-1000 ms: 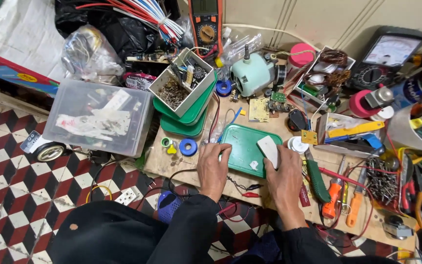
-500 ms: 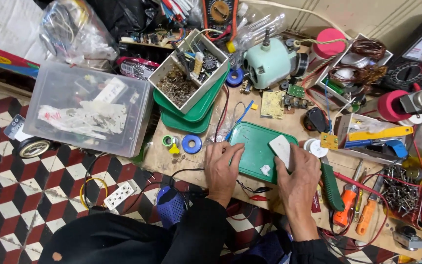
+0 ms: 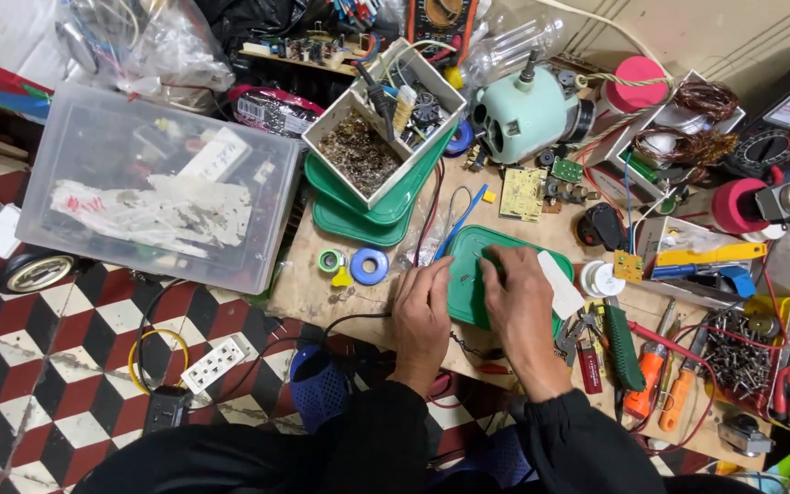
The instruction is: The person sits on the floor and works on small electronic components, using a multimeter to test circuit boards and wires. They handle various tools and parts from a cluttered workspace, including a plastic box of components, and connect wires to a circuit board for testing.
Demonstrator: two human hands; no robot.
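Both hands on green lid (image 3: 470, 295) on bench (image 3: 308, 291) — left hand (image 3: 421, 306) grip spread flat, right hand (image 3: 518, 297) grip curled — pinch unclear.

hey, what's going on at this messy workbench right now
A person in dark sleeves leans over a cluttered wooden bench. Both hands rest on a flat green plastic lid: the left hand at its near edge, the right hand with fingers bent over its middle. A white rectangular piece lies beside the right hand. What the fingers pinch is too small to tell.
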